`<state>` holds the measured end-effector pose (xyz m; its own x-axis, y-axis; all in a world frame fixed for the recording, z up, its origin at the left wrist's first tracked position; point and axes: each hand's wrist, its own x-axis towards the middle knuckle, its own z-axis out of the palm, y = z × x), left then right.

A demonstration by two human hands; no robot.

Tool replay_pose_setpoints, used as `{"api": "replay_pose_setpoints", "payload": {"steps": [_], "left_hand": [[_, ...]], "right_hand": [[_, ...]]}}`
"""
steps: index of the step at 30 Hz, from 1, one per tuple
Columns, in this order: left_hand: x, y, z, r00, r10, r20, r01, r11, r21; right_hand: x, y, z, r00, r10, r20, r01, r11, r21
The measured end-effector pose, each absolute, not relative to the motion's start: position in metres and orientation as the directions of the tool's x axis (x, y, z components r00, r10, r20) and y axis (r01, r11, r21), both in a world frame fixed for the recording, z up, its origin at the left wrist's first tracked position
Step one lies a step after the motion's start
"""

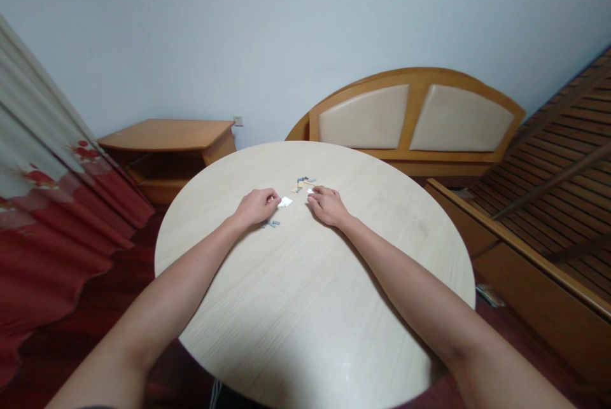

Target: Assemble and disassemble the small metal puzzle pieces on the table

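Note:
My left hand [258, 207] is closed in a pinch at the edge of a flat white piece [285, 202], which lies low over the table. Across from it, my right hand [328, 206] has its fingers curled, with a small white piece [310, 191] at the fingertips. Just beyond both hands is a loose cluster of small yellow, grey and dark pieces [300, 185], too small to name exactly. Several grey-blue pieces [272, 224] lie under and beside my left wrist.
The hands work over a round pale wooden table [296, 294]. Behind it stand a low wooden cabinet [167, 134] and a padded headboard [365, 117]. A red and white curtain [62, 231] hangs at left; a wooden bed frame [539, 269] with slats is at right.

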<state>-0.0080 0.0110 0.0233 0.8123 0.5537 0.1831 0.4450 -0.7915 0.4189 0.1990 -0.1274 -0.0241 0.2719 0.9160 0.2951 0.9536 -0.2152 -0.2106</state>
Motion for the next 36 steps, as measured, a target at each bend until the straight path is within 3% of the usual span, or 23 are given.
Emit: {"api": "replay_pose_setpoints", "payload": {"steps": [11, 16, 19, 27, 36], "left_hand": [[-0.005, 0.01, 0.017, 0.822, 0.543, 0.172, 0.445, -0.8, 0.404], [-0.004, 0.008, 0.013, 0.831, 0.505, 0.235, 0.358, -0.808, 0.469], [-0.003, 0.006, 0.012, 0.856, 0.441, 0.27, 0.273, -0.829, 0.488], [0.002, 0.003, 0.005, 0.9, 0.323, 0.292, 0.183, -0.889, 0.42], [0.003, -0.001, 0.008, 0.895, 0.317, 0.315, 0.179, -0.9, 0.398]], "right_hand": [[0.202, -0.124, -0.03, 0.177, 0.898, 0.404, 0.967, -0.083, -0.239], [0.191, -0.124, -0.029, 0.068, 0.797, 0.6, 0.941, 0.148, -0.303], [0.178, -0.124, -0.027, 0.05, 0.788, 0.613, 0.91, 0.217, -0.354], [0.165, -0.128, -0.022, 0.059, 0.811, 0.582, 0.862, 0.253, -0.439], [0.167, -0.129, -0.021, 0.118, 0.855, 0.505, 0.941, 0.066, -0.332]]}}
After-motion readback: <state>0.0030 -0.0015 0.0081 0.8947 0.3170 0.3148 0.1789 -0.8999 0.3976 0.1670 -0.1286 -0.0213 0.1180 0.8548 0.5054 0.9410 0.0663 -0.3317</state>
